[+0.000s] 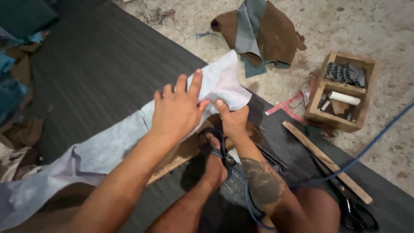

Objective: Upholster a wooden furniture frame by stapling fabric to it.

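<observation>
- A dark grey mat [99, 64] covers most of the floor [366, 26], running from the upper left to the lower right; the bare floor beside it is pale and speckled.
- A long strip of light grey cloth [108, 149] lies slantwise across the mat, from the lower left up to a pale end near the middle.
- The person's left hand [177, 110] lies flat on the cloth near that end, fingers spread and pressing down, gripping nothing.
- The right hand [233, 118] is just beside it, touching the left thumb; its fingers are pinched shut on the edge of the cloth (thumb on top).
- Under the hands a bare foot in a dark sandal [213, 155] rests on a brown piece that lies beneath the cloth.
- A heap of brown and grey-blue scraps [267, 34] lies on the floor, well apart at the top.
- A small wooden box [343, 90] stands at the right, with a white roll and dark bits in its compartments.
- A wooden stick [325, 159] lies on the mat's edge near the box.
- A blue cord [371, 146] crosses over the stick.
- Black scissors [358, 213] lie at the lower right.
</observation>
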